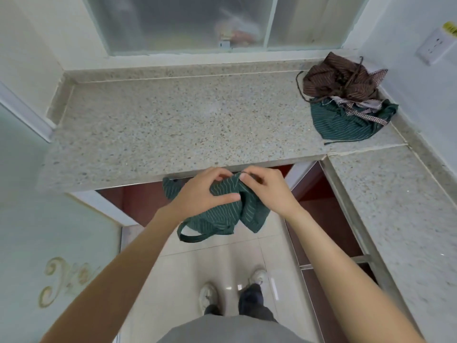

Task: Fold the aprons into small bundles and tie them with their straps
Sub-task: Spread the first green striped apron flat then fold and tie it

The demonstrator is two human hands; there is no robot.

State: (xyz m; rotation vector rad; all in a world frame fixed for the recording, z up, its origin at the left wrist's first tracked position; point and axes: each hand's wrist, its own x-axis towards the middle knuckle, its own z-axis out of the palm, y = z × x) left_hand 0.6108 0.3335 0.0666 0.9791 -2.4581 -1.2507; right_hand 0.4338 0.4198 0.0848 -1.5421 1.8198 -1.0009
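The left hand point(205, 191) and right hand point(267, 189) both grip a soft, crumpled green striped cloth apron point(232, 211). Its thin strap loop point(193, 235) hangs down.

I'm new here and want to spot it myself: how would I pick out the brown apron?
Find the speckled stone counter under the frosted window and follow it to its far right corner. There lies a crumpled heap; the brown apron is its rear part, nearest the window, brown with thin pale stripes, unlike the green apron in front.
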